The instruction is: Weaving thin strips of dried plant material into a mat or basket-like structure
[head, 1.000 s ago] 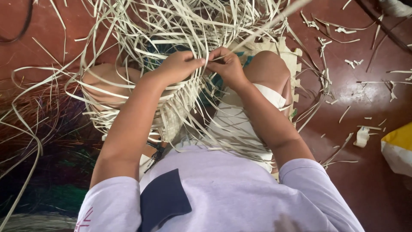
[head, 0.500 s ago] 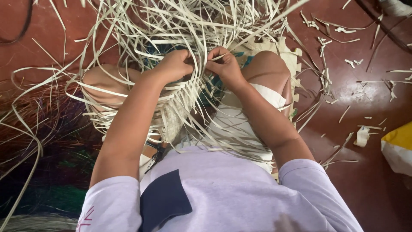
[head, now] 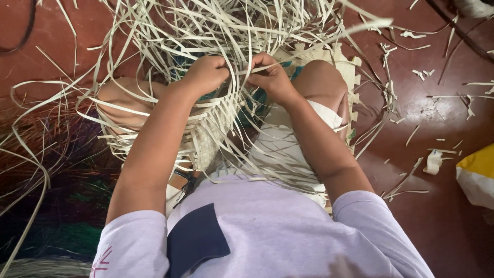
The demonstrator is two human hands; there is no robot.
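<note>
A tangle of pale flat palm-leaf strips (head: 226, 31) spreads over my lap, joined to a partly woven piece (head: 203, 144) below my wrists. My left hand (head: 206, 73) is closed on strips at the weave's edge. My right hand (head: 270, 74) pinches strips just to its right, a small gap between the two hands. One long strip (head: 355, 28) runs from my right hand up to the right. My knees (head: 321, 82) sit under the strips. The woven piece's lower part is hidden by my forearms.
The floor (head: 442, 103) is dark red, littered with short strip offcuts (head: 435, 162). A woven mat edge (head: 355, 92) lies under my right leg. A yellow and white bag (head: 476, 175) sits at the right edge. Dark dyed fibres (head: 51, 170) lie at the left.
Both hands have moved up a little and drawn slightly apart. The long strip from my right hand now bends farther to the right.
</note>
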